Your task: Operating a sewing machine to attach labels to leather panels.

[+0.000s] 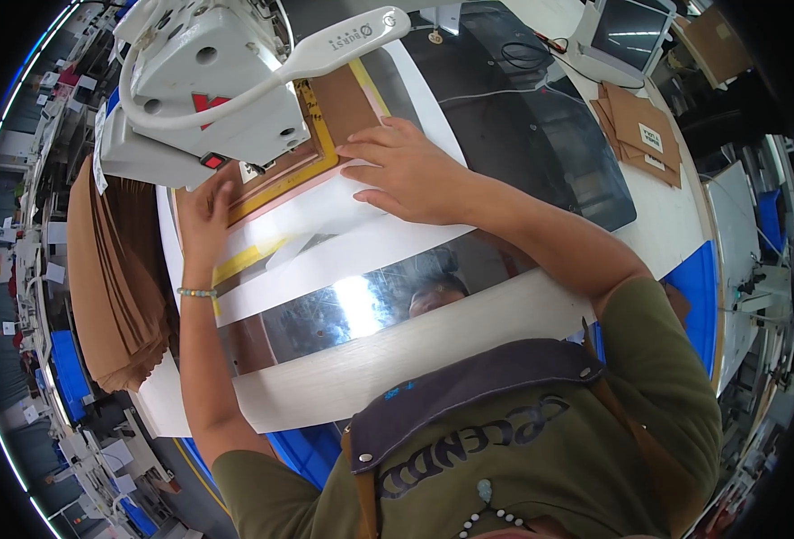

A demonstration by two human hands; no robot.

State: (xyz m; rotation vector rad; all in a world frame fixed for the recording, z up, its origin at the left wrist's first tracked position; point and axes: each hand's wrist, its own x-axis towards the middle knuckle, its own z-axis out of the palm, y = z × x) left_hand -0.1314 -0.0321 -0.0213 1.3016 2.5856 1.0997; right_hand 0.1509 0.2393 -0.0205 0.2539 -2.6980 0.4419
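Under the white sewing machine head (208, 99) lies a flat template with yellow-taped edges (282, 191) and brown sheet material inside it. My right hand (410, 175) rests at its right side, fingers spread and lying over the brown sheet and the taped corner. My left hand (206, 216), with a beaded bracelet at the wrist, is by the template's left edge. Its thumb shows; the machine head partly covers the other fingers, which look extended along the edge. A white sheet (352, 260) lies under the template.
A stack of brown pieces (114, 287) hangs at the left table edge. Brown pieces with white labels (639, 130) lie at the right, near a control screen (630, 36). A white lamp arm (343, 45) reaches over the work. A shiny metal plate (361, 305) lies nearer me.
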